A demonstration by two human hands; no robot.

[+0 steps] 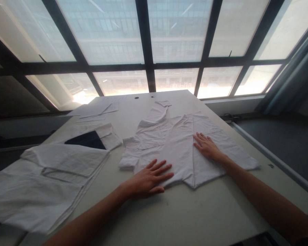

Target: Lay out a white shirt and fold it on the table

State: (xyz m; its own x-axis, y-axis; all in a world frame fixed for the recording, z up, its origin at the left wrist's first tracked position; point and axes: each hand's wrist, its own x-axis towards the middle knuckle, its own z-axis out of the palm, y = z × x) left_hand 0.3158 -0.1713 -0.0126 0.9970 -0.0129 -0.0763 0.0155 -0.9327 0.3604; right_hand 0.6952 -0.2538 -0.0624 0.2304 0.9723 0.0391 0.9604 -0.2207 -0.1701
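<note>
White garment point(179, 148) lies on the desk point(200, 212) — left hand point(150, 179) and right hand point(207, 147) rest spread-fingered upon it.

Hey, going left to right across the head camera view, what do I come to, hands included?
Folded white cloth → left hand → right hand → curtain. The spread white garment spans both hands' places, so it's left out of the order.
</note>
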